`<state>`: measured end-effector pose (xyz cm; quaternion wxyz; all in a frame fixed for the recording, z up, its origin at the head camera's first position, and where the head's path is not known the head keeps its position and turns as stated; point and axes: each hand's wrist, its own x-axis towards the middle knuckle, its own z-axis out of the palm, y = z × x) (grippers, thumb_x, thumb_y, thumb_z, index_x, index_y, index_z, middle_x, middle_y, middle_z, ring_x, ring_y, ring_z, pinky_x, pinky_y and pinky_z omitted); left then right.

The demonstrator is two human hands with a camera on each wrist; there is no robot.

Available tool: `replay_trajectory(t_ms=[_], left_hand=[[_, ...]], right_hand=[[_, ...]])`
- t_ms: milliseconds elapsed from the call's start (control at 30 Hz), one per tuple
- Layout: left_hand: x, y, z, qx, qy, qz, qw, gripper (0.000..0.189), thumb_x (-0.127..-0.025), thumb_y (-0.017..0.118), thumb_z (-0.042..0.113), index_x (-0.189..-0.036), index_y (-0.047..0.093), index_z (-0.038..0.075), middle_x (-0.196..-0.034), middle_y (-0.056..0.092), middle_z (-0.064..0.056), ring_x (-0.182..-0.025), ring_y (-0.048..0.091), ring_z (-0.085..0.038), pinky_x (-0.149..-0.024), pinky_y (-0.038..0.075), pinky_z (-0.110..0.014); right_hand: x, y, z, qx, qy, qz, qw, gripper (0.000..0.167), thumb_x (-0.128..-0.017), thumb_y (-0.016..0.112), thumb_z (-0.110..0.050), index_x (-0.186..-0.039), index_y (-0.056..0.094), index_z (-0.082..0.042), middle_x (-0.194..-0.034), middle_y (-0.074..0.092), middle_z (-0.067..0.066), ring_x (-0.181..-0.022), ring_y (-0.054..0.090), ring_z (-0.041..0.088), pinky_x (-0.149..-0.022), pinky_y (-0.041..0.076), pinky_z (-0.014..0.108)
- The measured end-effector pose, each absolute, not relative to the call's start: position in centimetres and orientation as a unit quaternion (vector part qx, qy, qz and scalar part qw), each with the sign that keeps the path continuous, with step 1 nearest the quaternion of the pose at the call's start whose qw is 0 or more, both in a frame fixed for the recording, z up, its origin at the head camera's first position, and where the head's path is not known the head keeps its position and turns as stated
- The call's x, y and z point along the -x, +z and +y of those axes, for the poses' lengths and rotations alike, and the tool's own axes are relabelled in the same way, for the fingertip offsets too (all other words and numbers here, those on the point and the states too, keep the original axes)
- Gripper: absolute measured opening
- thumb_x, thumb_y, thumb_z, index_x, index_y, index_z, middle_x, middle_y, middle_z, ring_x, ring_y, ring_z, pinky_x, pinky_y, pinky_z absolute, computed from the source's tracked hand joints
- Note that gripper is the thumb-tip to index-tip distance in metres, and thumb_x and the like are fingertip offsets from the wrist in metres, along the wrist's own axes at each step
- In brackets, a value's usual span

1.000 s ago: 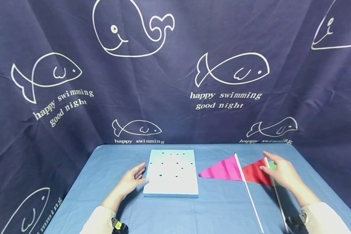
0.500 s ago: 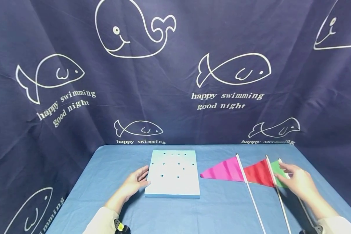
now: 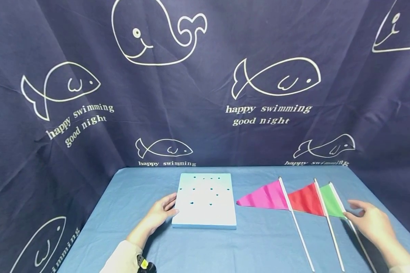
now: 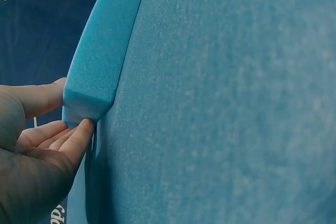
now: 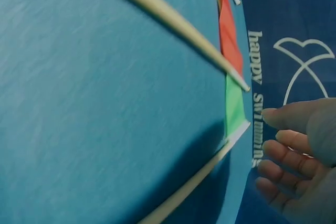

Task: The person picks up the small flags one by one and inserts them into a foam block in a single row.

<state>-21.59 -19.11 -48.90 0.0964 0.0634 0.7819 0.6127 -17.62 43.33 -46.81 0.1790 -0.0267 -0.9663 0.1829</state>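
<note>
A light-blue foam board (image 3: 205, 216) with several small holes lies flat on the table. My left hand (image 3: 162, 213) grips its left edge, thumb on the upper face and fingers against the side, as the left wrist view shows at the board's corner (image 4: 86, 108). Three pennant flags on white poles lie right of the board: a pink flag (image 3: 268, 195), a red flag (image 3: 307, 200) and a green flag (image 3: 330, 201). Beside the green flag's pole (image 3: 360, 242) is my right hand (image 3: 372, 223), thumb and fingers spread with nothing between them. In the right wrist view its fingers (image 5: 286, 156) are loosely bent.
Blue cloth covers the table (image 3: 259, 239). Behind it hangs a dark-blue curtain (image 3: 205, 106) with white whale and fish drawings. The flag poles slant toward the table's front, and the pink flag's tip points at the board.
My right hand has moved right, from over the red flag past the green one, uncovering both. My left hand has come against the board's edge. The flags look unmoved.
</note>
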Motion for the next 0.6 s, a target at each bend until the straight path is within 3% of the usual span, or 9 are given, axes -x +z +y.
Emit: replay_trajectory(t_ms=[100,233,333,467,600], left_hand=[[21.5,-48.9,-19.0,-0.058,0.611,0.784,0.094,0.062,-0.088,0.065,-0.002,-0.143,0.037,-0.009,-0.148,0.04,-0.027,-0.138,0.039,-0.038,-0.11,0.038,-0.044],[21.3,-48.9,-18.9,-0.055,0.613,0.783,0.091,0.061,-0.088,0.065,-0.003,-0.142,0.038,-0.01,-0.147,0.041,-0.027,-0.138,0.039,-0.039,-0.111,0.038,-0.046],[21.3,-49.1,-18.8,-0.059,0.615,0.781,0.095,0.061,-0.088,0.065,-0.003,-0.142,0.038,-0.01,-0.147,0.04,-0.027,-0.138,0.039,-0.039,-0.11,0.038,-0.044],[21.4,-49.2,-18.9,-0.067,0.611,0.783,0.095,0.062,-0.088,0.065,-0.002,-0.142,0.037,-0.011,-0.147,0.04,-0.029,-0.137,0.039,-0.04,-0.109,0.041,-0.041],[21.7,-49.1,-18.9,-0.071,0.611,0.783,0.094,0.063,-0.087,0.066,-0.002,-0.142,0.037,-0.011,-0.146,0.041,-0.029,-0.138,0.038,-0.04,-0.108,0.042,-0.04]], right_hand=[[17.1,-47.1,43.9,0.041,0.178,-0.967,0.18,0.04,-0.073,0.079,-0.017,-0.104,0.067,0.005,-0.082,0.069,0.02,-0.059,0.041,-0.01,-0.052,0.04,0.03],[16.2,-47.6,44.5,0.061,0.186,-0.966,0.168,0.039,-0.073,0.08,-0.019,-0.101,0.068,0.006,-0.082,0.07,0.021,-0.059,0.044,-0.011,-0.057,0.044,0.038],[15.6,-47.7,44.9,0.09,0.2,-0.968,0.12,0.046,-0.077,0.079,-0.027,-0.103,0.067,0.009,-0.081,0.071,0.019,-0.066,0.063,0.013,-0.066,0.045,0.048],[15.2,-47.6,45.3,0.129,0.211,-0.968,0.043,0.058,-0.08,0.077,-0.035,-0.109,0.062,0.013,-0.081,0.071,0.015,-0.082,0.063,0.044,-0.072,0.044,0.054],[15.2,-47.5,45.4,0.141,0.222,-0.965,0.0,0.062,-0.08,0.077,-0.035,-0.114,0.059,0.014,-0.084,0.071,0.016,-0.081,0.063,0.04,-0.075,0.045,0.055]])
